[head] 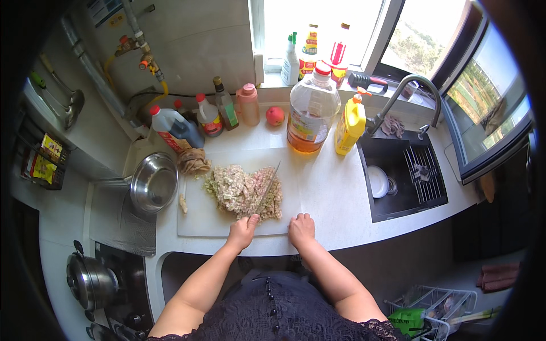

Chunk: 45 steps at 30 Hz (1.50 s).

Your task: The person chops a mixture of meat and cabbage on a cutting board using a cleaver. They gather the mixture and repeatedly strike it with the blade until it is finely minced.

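My left hand (242,232) grips the handle of a kitchen knife (269,186), its blade slanting up and right across a mound of minced meat (234,187). Pale green chopped bits show along the mound's left edge. The mince lies on a white cutting board (196,219). At the board's front right corner my right hand (302,229) rests with curled fingers; whether they grip the edge is hidden. A small piece of what looks like ginger root (183,203) lies near the board's left side. Behind it sits a crumpled brown cloth (194,160).
A steel bowl (154,183) stands left of the board. Behind are several bottles, a red apple (275,115), a large oil jug (313,111) and a yellow pump bottle (350,125). At right is a dark sink (367,209) holding a white bowl (377,182); at left, a steel pot (87,281).
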### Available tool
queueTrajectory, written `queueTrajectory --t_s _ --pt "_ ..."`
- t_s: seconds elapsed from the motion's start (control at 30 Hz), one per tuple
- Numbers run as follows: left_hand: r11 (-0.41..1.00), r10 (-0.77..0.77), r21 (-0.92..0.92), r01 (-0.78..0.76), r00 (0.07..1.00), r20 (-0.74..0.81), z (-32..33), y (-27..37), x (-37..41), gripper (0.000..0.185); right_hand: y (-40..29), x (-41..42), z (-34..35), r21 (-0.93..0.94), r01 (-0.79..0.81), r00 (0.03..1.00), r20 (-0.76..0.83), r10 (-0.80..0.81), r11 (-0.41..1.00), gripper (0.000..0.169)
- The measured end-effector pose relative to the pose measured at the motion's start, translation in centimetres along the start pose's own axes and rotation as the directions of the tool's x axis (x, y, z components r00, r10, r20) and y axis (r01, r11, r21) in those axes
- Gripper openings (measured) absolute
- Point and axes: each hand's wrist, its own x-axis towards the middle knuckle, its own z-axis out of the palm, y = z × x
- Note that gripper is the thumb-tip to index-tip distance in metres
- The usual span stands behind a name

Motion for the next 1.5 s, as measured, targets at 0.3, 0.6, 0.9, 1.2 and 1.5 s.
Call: queueTrajectory --t_s 0.3,0.6,0.9,1.2,1.5 --pt "0.988 -0.116 -0.106 0.111 0.992 -0.051 -0.9 -2.2 0.4 0.058 0.1 0.1 0.5 0.03 0.01 1.0 -0.021 -0.009 1.0 0.022" --pt "0.947 -0.222 -0.23 0.224 0.974 0.037 -2.3 -0.7 0.4 0.056 0.0 0.1 0.6 0.034 0.008 1.0 -0.014 -0.007 0.999 0.023" --pt "0.878 -0.307 -0.352 0.324 0.946 0.106 -2.1 -0.5 1.3 0.054 -0.1 -0.1 0.8 0.016 -0.003 0.999 -0.034 0.003 1.0 0.024" --pt "0.857 -0.351 -0.344 0.383 0.924 0.155 -2.4 -0.2 1.9 0.054 -0.2 -0.1 0.7 0.006 -0.01 1.0 -0.009 0.01 1.0 0.025" --pt "0.867 -0.315 -0.346 0.358 0.933 0.176 -2.5 0.8 1.9 0.053 -0.1 -0.3 0.3 0.002 -0.011 0.999 0.053 0.011 1.0 0.026"
